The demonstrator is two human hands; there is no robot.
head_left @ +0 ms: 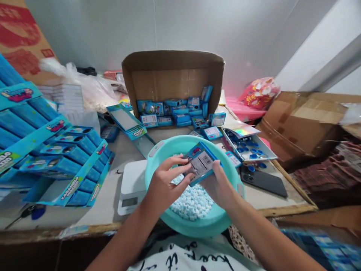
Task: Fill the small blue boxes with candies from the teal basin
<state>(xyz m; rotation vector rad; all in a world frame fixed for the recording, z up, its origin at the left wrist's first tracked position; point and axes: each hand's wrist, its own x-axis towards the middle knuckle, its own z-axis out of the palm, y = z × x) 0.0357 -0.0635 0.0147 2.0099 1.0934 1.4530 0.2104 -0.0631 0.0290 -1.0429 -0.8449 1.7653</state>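
Note:
A small blue candy box (pixel 201 162) with a barcode label is held tilted above a turquoise plastic basin (pixel 169 145). My right hand (pixel 218 184) grips its right and lower side, the thumb on the near corner. At the left end, my left hand (pixel 166 180) has its fingers bent against the box; their tips lie partly over its printed face. Below both hands, many pale blue and white candies (pixel 191 203) lie in the basin.
An open cardboard carton (pixel 172 79) with several blue boxes stands behind. Blue display trays (pixel 73 165) are stacked left, near a white scale (pixel 131 188). To the right are a phone (pixel 263 182) and a white box (pixel 261 150) of small blue round pieces.

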